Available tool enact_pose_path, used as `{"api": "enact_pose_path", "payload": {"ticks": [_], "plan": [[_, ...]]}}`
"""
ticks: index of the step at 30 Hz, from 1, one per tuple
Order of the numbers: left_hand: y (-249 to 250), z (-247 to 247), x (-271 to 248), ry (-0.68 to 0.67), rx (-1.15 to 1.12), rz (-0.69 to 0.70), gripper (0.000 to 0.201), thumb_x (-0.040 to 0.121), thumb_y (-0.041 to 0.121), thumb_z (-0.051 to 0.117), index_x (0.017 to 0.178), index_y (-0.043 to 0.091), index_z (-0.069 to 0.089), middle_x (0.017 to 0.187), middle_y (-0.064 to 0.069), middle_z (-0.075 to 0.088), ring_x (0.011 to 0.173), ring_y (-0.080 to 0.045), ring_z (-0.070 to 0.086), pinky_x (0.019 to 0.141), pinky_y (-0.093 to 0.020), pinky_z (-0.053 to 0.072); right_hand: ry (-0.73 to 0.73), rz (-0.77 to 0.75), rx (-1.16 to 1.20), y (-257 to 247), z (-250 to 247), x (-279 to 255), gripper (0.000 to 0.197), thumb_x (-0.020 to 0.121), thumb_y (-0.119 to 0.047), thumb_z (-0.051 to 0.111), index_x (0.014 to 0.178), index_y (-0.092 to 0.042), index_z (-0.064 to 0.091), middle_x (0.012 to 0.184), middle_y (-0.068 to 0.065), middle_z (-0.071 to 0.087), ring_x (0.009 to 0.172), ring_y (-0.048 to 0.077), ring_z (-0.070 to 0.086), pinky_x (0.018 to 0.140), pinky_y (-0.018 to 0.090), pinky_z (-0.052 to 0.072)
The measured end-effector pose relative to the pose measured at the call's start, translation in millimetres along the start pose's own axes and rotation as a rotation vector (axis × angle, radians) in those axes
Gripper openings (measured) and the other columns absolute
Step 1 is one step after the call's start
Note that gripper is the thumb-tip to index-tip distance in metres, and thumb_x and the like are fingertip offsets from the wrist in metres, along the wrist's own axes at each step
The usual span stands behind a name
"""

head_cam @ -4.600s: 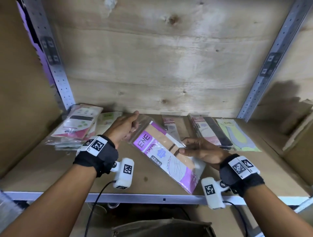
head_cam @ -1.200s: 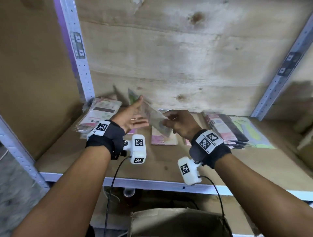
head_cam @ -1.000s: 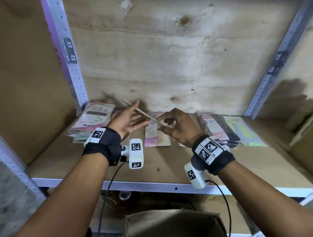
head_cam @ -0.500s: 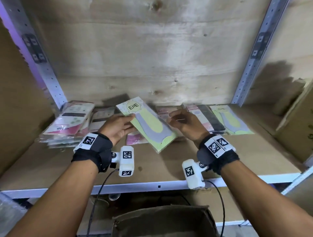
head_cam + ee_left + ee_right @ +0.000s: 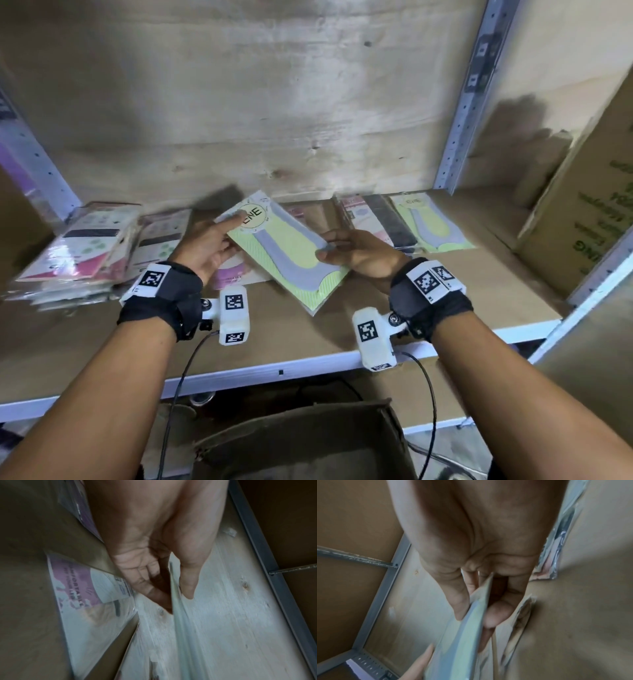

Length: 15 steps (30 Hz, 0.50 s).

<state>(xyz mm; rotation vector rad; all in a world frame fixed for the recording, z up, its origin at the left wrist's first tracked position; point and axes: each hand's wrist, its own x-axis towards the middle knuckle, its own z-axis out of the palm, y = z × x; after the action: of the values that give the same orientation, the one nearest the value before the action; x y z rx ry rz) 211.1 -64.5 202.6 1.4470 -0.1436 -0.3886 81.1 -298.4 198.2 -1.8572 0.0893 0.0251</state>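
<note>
The left hand (image 5: 205,246) pinches the left edge of a flat green packet (image 5: 287,253). One finger lies straight on top beside the round label, and the wrist view shows the thin edge caught between the thumb and the other fingers. The right hand (image 5: 359,253) holds the opposite edge, with the thumb on the upper face and the curled fingers below.

The packet is light green inside clear plastic. It has a grey sock shape along its length and a round label with the letters ENE at its far end. It is lifted above the shelf (image 5: 308,335) and tilted, with its near corner low, close to the board. It spans the gap between the two hands.

A pink packet (image 5: 229,274) lies on the shelf under its left part. Farther left is a loose pile of packets (image 5: 75,253). To the right lie a dark packet (image 5: 387,222) and a second green packet (image 5: 431,226), and beyond them stands a cardboard box (image 5: 589,219). Below the shelf, near the person, is an open carton (image 5: 308,445).
</note>
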Motion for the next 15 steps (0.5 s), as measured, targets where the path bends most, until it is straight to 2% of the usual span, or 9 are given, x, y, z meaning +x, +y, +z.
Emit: {"api": "enact_pose_path", "payload": {"ticks": [3,5,6,8,10,15], "plan": [[-0.7,2.1,5.1,0.029,0.045,0.090,0.024,0.085,0.033,0.075,0.101,0.015,0.073,0.102,-0.005,0.077,0.090,-0.017,0.073,0.080,-0.032,0.058,0.001,-0.007,-0.036,0.0,-9.1,-6.3,0.022,0.090,-0.013,0.069,0.112,-0.014,0.066,0.117,0.010,0.070,0.111,0.023,0.065,0.106,0.036,0.047],[-1.2,6.5,7.4,0.054,0.096,0.138,0.026,0.084,0.038,0.074,0.096,0.016,0.075,0.097,-0.004,0.078,0.086,-0.018,0.075,0.069,-0.030,0.059,0.005,0.002,-0.084,1.0,-15.9,-11.2,0.025,0.091,-0.014,0.068,0.116,-0.015,0.065,0.126,0.011,0.066,0.120,0.025,0.060,0.110,0.039,0.043],[-2.2,9.5,8.9,0.074,0.121,0.157,0.028,0.085,0.040,0.073,0.095,0.015,0.076,0.096,-0.004,0.078,0.087,-0.020,0.075,0.069,-0.031,0.059,0.007,0.008,-0.098,2.1,-19.8,-13.7,0.027,0.092,-0.014,0.067,0.119,-0.015,0.064,0.128,0.011,0.065,0.122,0.024,0.059,0.111,0.040,0.041],[-4.4,15.9,9.8,0.111,0.184,0.190,0.033,0.084,0.046,0.071,0.096,0.015,0.076,0.096,-0.006,0.078,0.087,-0.024,0.074,0.077,-0.036,0.058,0.006,0.020,-0.103,5.0,-28.8,-19.0,0.034,0.093,-0.014,0.064,0.127,-0.012,0.061,0.128,0.012,0.064,0.123,0.025,0.057,0.112,0.040,0.039],[-6.8,23.2,8.0,0.120,0.253,0.225,0.039,0.082,0.052,0.069,0.097,0.017,0.077,0.095,-0.007,0.078,0.081,-0.024,0.072,0.076,-0.037,0.056,0.012,0.016,-0.115,7.4,-38.2,-25.0,0.038,0.094,-0.015,0.064,0.132,-0.012,0.059,0.128,0.010,0.064,0.124,0.024,0.057,0.113,0.040,0.038],[0.6,43.7,6.9,0.071,0.219,0.240,0.036,0.085,0.049,0.068,0.101,0.018,0.076,0.099,-0.007,0.077,0.086,-0.024,0.073,0.072,-0.036,0.059,0.025,-0.055,-0.085,6.8,-60.3,-34.8,0.022,0.096,-0.015,0.061,0.117,-0.020,0.062,0.114,0.002,0.066,0.112,0.017,0.061,0.107,0.035,0.043]]}}
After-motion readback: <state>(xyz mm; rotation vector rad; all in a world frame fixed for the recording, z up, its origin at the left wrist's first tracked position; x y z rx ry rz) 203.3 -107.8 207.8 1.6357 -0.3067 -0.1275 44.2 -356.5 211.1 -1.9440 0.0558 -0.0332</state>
